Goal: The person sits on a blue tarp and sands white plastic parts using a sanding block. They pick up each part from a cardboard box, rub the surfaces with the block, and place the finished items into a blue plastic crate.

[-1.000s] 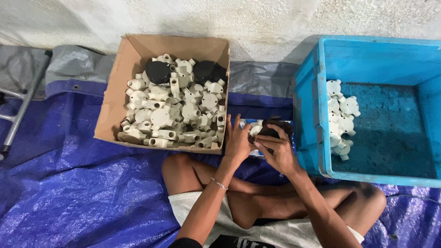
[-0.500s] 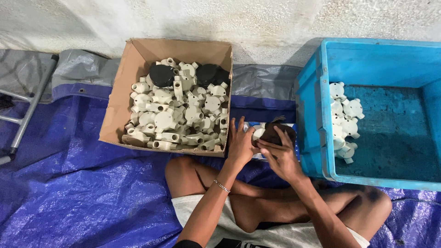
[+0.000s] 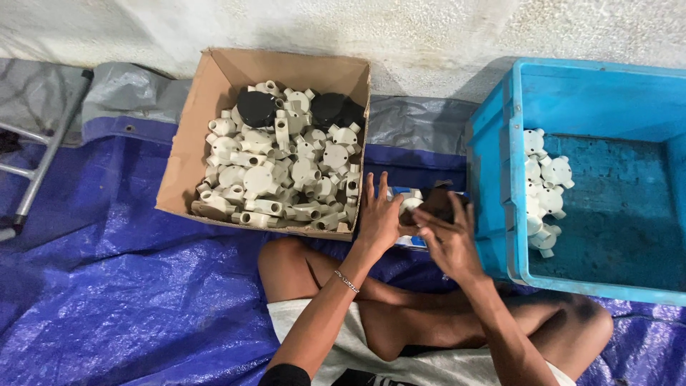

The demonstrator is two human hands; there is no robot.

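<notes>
My left hand (image 3: 379,218) and my right hand (image 3: 449,239) meet between the two containers, over my crossed legs. Together they hold a white round plastic fitting (image 3: 410,207) and a dark round lid (image 3: 437,204) pressed against it; my left fingers are spread on the white part, my right fingers wrap the dark lid. A cardboard box (image 3: 187,154) on the left is full of several white plastic conduit fittings (image 3: 286,179) with black lids (image 3: 256,107) at its back. A blue plastic crate (image 3: 493,157) on the right holds several white fittings (image 3: 543,189) along its left wall.
A blue tarp (image 3: 107,286) covers the floor, with a grey sheet (image 3: 414,121) behind it against a white wall. Metal tube legs (image 3: 43,164) stand at the far left. A small white and blue packet (image 3: 407,239) lies under my hands.
The view has shifted slightly. My hands have stayed together on the fitting, with my right fingers turning a little over the dark lid.
</notes>
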